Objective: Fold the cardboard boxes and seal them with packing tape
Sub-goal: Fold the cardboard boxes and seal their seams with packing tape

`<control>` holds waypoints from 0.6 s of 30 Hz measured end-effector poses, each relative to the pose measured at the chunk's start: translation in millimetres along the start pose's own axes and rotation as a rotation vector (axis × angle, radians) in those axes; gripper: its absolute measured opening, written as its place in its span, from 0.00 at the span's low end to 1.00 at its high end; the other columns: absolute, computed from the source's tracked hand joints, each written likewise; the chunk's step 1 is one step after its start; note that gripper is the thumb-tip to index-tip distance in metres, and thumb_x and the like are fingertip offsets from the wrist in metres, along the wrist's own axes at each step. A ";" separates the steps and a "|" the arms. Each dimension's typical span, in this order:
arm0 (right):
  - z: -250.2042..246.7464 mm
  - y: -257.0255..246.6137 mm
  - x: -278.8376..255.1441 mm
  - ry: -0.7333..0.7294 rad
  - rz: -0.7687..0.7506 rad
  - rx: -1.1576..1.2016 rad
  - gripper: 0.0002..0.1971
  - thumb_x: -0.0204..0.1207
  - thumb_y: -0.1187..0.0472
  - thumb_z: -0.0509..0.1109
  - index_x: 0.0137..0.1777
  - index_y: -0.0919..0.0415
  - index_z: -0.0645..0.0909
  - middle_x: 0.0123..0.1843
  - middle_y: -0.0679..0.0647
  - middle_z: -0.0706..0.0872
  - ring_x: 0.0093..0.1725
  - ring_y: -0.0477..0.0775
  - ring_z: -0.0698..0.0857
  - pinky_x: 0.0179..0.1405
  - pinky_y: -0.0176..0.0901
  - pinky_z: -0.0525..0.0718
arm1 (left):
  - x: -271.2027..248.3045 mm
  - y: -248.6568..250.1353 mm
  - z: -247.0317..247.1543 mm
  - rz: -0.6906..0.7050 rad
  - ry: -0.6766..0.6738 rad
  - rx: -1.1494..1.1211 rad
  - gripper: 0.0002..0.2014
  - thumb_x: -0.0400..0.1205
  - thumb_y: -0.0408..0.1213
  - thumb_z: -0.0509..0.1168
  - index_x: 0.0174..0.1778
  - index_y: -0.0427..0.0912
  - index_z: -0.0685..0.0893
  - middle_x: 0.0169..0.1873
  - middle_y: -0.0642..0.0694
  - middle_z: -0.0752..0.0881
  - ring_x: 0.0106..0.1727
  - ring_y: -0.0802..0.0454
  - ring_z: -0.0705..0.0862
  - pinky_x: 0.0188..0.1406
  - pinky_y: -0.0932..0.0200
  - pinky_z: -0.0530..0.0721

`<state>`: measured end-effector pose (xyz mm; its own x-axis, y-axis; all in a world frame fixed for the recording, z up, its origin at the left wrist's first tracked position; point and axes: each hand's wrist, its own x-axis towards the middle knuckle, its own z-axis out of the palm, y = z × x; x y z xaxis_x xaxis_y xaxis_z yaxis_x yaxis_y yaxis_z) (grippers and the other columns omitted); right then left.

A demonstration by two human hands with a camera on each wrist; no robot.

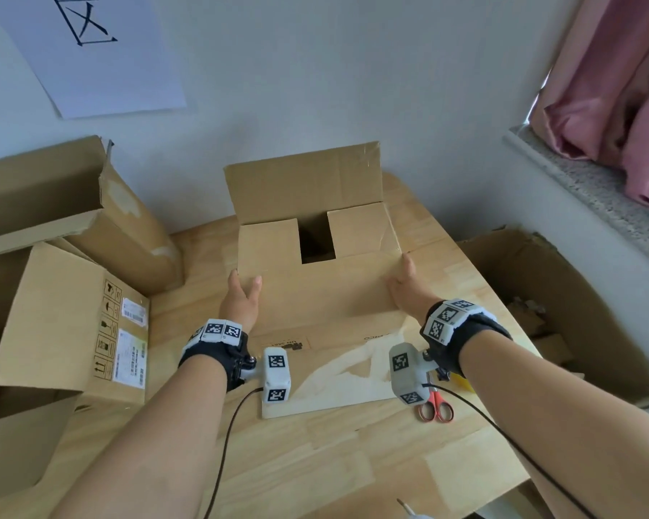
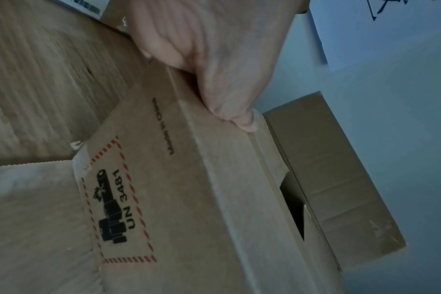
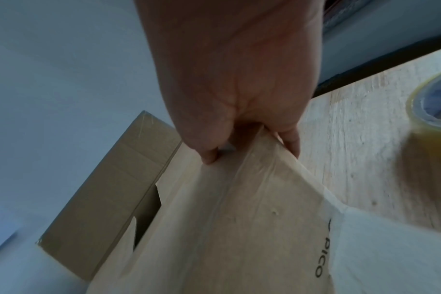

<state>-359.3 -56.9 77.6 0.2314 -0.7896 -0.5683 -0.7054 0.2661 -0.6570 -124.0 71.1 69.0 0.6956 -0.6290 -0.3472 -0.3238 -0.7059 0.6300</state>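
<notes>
Cardboard box (image 1: 315,286), plain brown corrugated board, stands on the pale wood tabletop (image 1: 353,462) with 2 short flaps folded in, a dark gap between them and its far flap upright. The left hand (image 1: 240,301) holds the near flap's left edge, thumb on top, and the right hand (image 1: 405,286) holds its right edge, fingers curled behind. Only the left wrist view shows the box's "UN 3481" mark (image 2: 118,206); only the right wrist view shows a yellowish tape roll (image 3: 433,111) right of the box, while the head view shows red-handled scissors (image 1: 436,406) near its front right corner.
</notes>
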 end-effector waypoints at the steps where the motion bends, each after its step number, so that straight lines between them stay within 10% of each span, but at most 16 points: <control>1: -0.4 -0.8 0.3 0.000 0.000 0.001 0.32 0.86 0.57 0.54 0.84 0.49 0.40 0.75 0.64 0.69 0.65 0.67 0.77 0.52 0.50 0.77 | -3.1 -1.7 1.0 -0.004 0.012 -0.004 0.32 0.87 0.54 0.50 0.84 0.45 0.48 0.79 0.40 0.66 0.75 0.37 0.71 0.70 0.47 0.69; 13: -8.8 -13.3 -1.4 -0.071 0.099 -0.038 0.31 0.85 0.51 0.54 0.80 0.37 0.40 0.65 0.65 0.72 0.46 0.68 0.82 0.47 0.66 0.88 | 10.3 9.5 -21.1 -0.022 -0.055 0.194 0.34 0.85 0.56 0.55 0.82 0.41 0.54 0.79 0.38 0.63 0.75 0.37 0.70 0.69 0.44 0.71; 18: -8.6 -15.0 -3.0 -0.064 0.145 0.001 0.29 0.85 0.48 0.54 0.79 0.36 0.42 0.50 0.58 0.73 0.42 0.65 0.84 0.48 0.63 0.88 | 44.2 50.7 -46.7 0.390 0.245 0.577 0.27 0.85 0.44 0.59 0.80 0.45 0.62 0.77 0.38 0.62 0.74 0.38 0.67 0.72 0.43 0.66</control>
<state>-355.2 -63.2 93.4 0.1698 -0.7059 -0.6877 -0.7337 0.3753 -0.5664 -79.7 22.7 118.1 0.5623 -0.8262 0.0354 -0.8159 -0.5473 0.1867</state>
